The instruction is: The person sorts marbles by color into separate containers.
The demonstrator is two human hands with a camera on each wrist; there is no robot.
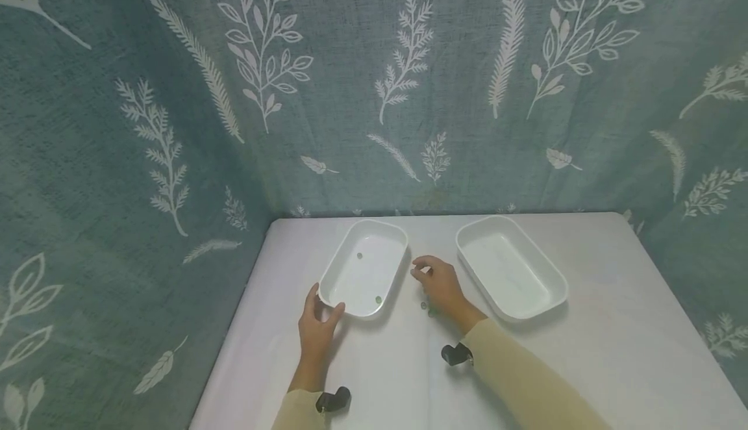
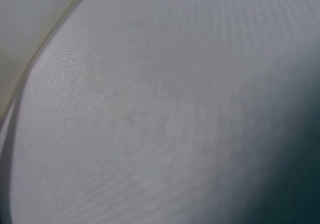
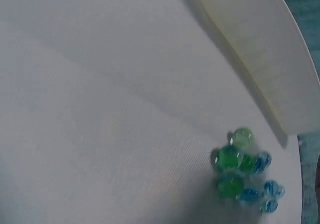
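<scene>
My left hand (image 1: 316, 332) holds the near-left corner of a white tray (image 1: 335, 267), thumb on the near side and fingers on the left side. Inside that tray lie two small greenish marbles, one toward the back (image 1: 359, 256) and one near the front (image 1: 378, 299). My right hand (image 1: 441, 284) hovers just right of this tray, fingers bent and thumb tip close to the index tip; I cannot tell whether a marble sits between them. Beside its wrist, green marbles (image 3: 229, 158) and blue marbles (image 3: 270, 188) lie clustered on the white cloth.
A second white tray (image 1: 540, 258) stands on the right, with no marbles visible inside. The white-covered table (image 1: 397, 378) backs onto a teal leaf-print curtain (image 1: 350, 92), which also hangs at the left. A tray wall (image 2: 30, 29) edges the left wrist view.
</scene>
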